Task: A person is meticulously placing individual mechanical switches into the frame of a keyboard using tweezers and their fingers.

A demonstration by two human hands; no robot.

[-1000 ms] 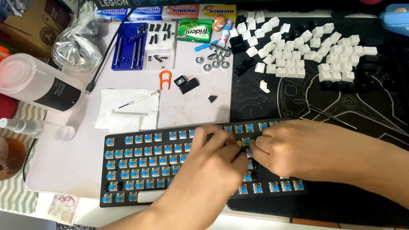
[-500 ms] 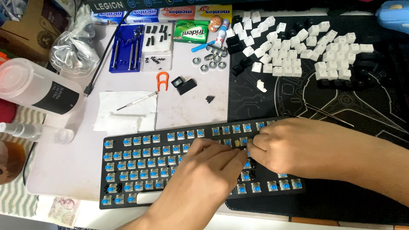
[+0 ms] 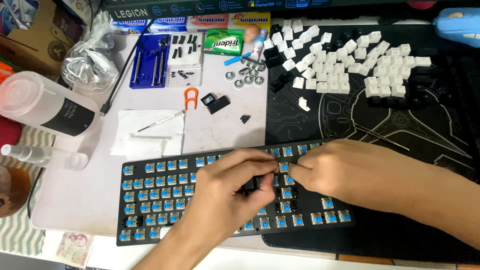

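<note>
With my left hand [image 3: 235, 187] and right hand [image 3: 345, 175] both pinched on one small blue switch of the bare black keyboard [image 3: 150, 200], I should pull straight up, not twist.

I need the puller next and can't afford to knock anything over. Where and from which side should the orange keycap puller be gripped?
Probably by its rounded loop end, coming straight down from above. The orange keycap puller lies flat on the white mat, prongs pointing toward the keyboard. The thin screwdriver and a black part lie close by, so a low sideways approach would be riskier.
</note>
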